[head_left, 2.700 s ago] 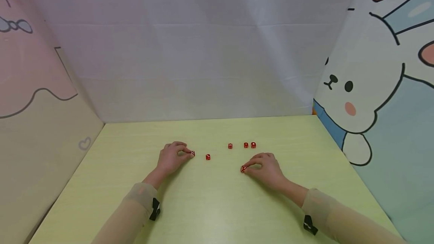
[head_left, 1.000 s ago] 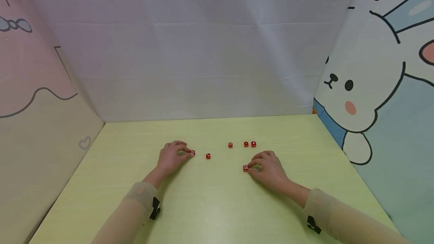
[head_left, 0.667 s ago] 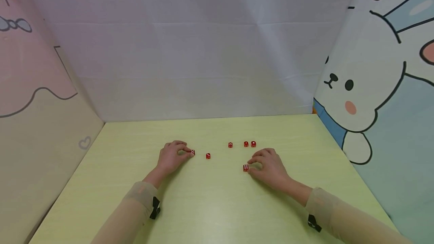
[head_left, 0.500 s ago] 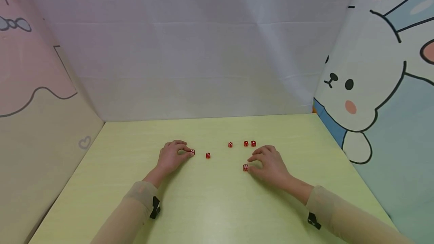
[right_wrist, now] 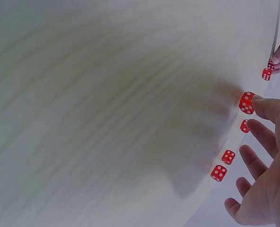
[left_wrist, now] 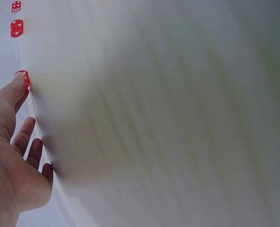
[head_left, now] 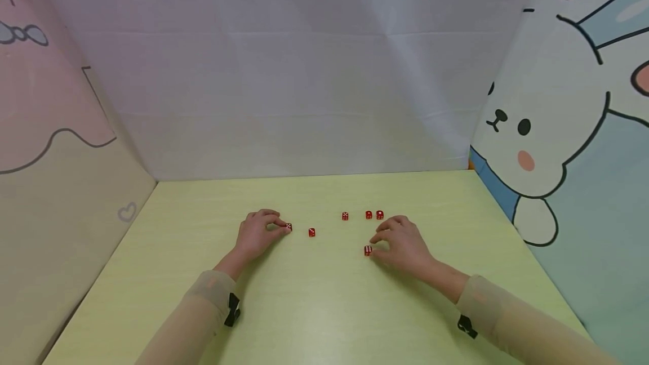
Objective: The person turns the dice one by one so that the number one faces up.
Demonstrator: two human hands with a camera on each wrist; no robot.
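Observation:
Pinched between the thumb and index finger of my left hand [head_left: 257, 235] is a red die [head_left: 289, 227] with white dots; the left wrist view shows that die [left_wrist: 25, 79] at the thumb tip. My right hand [head_left: 403, 245] has its fingers spread and relaxed, its thumb tip right at the side of another red die [head_left: 368, 250] on the table. In the right wrist view this die [right_wrist: 247, 103] meets the thumb, while the index finger stands apart from it. Between the hands lies a single red die [head_left: 311, 232].
Farther back on the pale yellow table [head_left: 304, 308] sit a lone red die [head_left: 345, 216] and two close together, a left one [head_left: 369, 215] and a right one [head_left: 379, 215]. A white curtain [head_left: 304, 100] rises behind the table, and printed cloth [head_left: 583, 185] flanks the right side.
My right hand moved its die slightly right and set it square on the table. Its index finger then lifted off and the hand opened. The left hand kept its pinch.

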